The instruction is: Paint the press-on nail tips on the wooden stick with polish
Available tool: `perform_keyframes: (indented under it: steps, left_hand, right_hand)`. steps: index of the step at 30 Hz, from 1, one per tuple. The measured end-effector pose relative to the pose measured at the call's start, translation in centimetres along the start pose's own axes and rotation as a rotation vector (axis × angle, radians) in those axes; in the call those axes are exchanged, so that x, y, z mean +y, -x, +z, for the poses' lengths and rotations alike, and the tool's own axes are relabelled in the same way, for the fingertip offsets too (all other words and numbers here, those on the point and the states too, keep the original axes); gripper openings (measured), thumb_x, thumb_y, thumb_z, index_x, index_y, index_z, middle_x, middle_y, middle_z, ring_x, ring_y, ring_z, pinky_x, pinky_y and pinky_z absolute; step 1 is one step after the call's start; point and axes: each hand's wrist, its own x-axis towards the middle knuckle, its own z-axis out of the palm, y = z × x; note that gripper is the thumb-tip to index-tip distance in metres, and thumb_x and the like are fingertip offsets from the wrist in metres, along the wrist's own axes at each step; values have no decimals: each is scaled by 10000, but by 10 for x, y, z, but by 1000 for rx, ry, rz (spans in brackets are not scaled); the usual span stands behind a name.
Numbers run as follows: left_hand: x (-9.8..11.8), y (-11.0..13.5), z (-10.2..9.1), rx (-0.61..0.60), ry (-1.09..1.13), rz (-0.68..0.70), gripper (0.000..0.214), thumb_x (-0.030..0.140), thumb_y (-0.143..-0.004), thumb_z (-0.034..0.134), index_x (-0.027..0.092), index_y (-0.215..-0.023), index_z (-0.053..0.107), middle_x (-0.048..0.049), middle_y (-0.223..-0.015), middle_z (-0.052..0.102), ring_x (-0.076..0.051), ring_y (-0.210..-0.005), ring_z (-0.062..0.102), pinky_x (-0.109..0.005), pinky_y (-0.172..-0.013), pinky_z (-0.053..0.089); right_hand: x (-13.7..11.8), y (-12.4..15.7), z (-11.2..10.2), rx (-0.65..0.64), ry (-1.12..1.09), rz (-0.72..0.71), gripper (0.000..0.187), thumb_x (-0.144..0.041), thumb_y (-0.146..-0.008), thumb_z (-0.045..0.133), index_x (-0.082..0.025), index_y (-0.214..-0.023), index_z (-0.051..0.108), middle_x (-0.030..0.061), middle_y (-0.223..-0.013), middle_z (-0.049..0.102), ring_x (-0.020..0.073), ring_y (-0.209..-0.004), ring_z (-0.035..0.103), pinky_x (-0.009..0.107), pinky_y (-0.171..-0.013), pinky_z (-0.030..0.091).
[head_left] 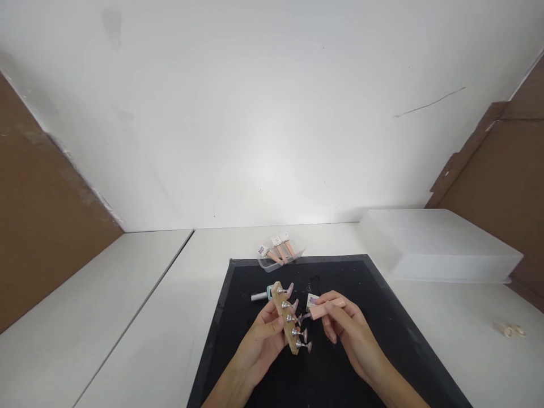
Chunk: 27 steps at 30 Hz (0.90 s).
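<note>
My left hand (pixel 266 345) is closed around a wooden nail tip holder (pixel 285 317), which is tilted. Several metal posts stick out of it, bearing purplish nail tips (pixel 290 291). Between the thumb and fingers of my right hand (pixel 346 323) is a pink nail polish brush (pixel 327 309), its bristle end at the middle nail tip. Touching or very close I cannot tell. A white polish bottle (pixel 312 300) with a purple label shows just behind the brush, partly hidden by my right fingers; whether they hold it too is unclear.
A clear plastic tray (pixel 268 266) with several pink-capped polish bottles (pixel 278 247) sits at the back edge of the black mat (pixel 340 272). Behind the holder lies a pale blue and white bottle (pixel 259 296). At right are a white box (pixel 442 243) and small beige pieces (pixel 510 330).
</note>
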Motion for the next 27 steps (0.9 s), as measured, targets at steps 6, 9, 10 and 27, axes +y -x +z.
perform_keyframes:
  steps: [6,9,10,27]
  left_hand:
    - [1,-2,-1,8,-30,4,353,128,-646,704,216,-981,637,4,-803,632,-125,-759,577,-305,-768,399]
    - [1,-1,-2,8,-39,2,326,126,-630,716,198,-940,644,-4,-815,634,-130,-762,580,-302,-757,401]
    - [0,-1,-2,10,-40,1,322,125,-629,716,196,-935,644,-4,-816,634,-130,-763,580,-302,-756,401]
    - [0,0,-2,28,-57,0,311,146,-621,725,192,-919,649,-9,-815,645,-126,-756,583,-301,-766,404]
  right_hand:
    - [2,-3,-3,95,-18,-12,252,-393,-718,666,-146,-763,639,-52,-481,426,72,-391,316,213,-387,241]
    - [1,-4,-3,117,-26,-3,257,-391,-703,678,-143,-760,637,-52,-483,432,69,-389,322,208,-380,248]
    - [1,-4,-3,114,-26,-2,257,-390,-704,678,-142,-759,636,-54,-479,428,67,-387,320,206,-379,246]
    - [3,-4,-3,92,-29,2,237,-382,-729,658,-150,-770,633,-64,-474,403,68,-393,308,202,-380,241]
